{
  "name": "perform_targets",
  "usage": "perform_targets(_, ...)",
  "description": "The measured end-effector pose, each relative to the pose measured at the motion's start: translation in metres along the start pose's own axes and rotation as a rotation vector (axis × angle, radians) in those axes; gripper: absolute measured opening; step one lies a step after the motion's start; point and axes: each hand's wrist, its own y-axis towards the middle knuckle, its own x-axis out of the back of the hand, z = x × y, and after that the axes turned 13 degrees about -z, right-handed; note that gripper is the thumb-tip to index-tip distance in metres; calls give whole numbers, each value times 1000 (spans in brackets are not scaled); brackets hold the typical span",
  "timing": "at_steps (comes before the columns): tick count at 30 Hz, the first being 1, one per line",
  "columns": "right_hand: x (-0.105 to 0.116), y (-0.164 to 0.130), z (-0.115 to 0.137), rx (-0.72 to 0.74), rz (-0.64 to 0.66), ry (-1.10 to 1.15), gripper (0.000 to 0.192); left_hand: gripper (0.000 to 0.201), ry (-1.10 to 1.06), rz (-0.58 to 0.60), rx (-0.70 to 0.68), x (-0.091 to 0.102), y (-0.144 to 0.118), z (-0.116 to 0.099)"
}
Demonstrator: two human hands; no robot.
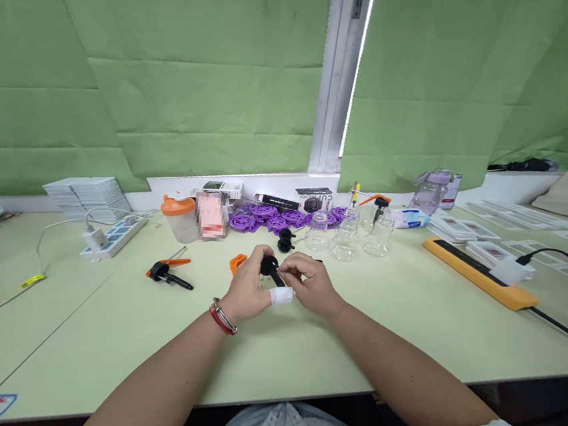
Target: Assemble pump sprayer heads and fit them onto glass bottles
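My left hand, its thumb wrapped in white, is closed around a black part with a round head and a short tube. Thumb and fingertips of my right hand are pinched together against that part; whatever they hold is too small to make out. Just behind my left hand lies an orange plastic piece, partly hidden. To the left, a similar black part rests on the table beside an orange handle. Two round black pieces sit beyond my hands.
Several clear glass jars stand behind my right hand. Purple plastic pieces are heaped near the wall. An orange-lidded cup and a white power strip stand left; a yellow power strip lies right.
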Motion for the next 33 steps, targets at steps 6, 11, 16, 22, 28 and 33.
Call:
perform_targets(6, 0, 0, -1, 20, -10, -27, 10, 55, 9, -7, -2, -1, 0, 1)
perform_targets(11, 0, 1, 0, 37, 6, -33, 12, 53, 36, -6, -5, 0, 0, 0)
perform_targets(16, 1, 1, -1, 10, 3, -48, 11, 52, 70, -2, -3, 0, 0, -1)
perform_targets(22, 1, 1, 0, 2, 0, -60, 11, 53, 59, 10, 7, 1, 0, -1)
perform_targets(28, 1, 0, 0, 7, -9, -71, 12, 53, 61, 16, -3, 1, 0, -1)
perform_targets(33, 1, 0, 0, 7, -13, -71, 12, 53, 62, 11, -7, 1, 0, -2)
